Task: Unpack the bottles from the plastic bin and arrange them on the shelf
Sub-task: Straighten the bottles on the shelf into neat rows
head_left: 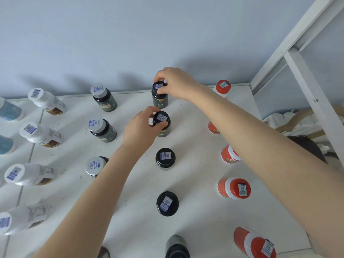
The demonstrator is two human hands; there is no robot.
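Rearmost black-capped bottle (160, 99) clamped by right fingers (163, 90); next bottle (165, 131) clamped by left fingers (160, 125).

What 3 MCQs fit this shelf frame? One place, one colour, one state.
1. Where does the bottle held by the right grip stand? (right grip)
A. At the back of the black-capped column, nearest the wall
B. In the red column
C. At the front edge, nearest the camera

2. What colour is the cap of the bottle held by the left grip? (left grip)
A. Silver
B. Black
C. Red

3. What is the left grip doing?
A. Lying flat, palm down
B. Hanging empty in the air
C. Pinching a bottle cap from above

Key: 1 A, no black-capped bottle stands between it and the wall. 2 B, the cap is black with a label sticker. 3 C, fingers and thumb curl round that cap.
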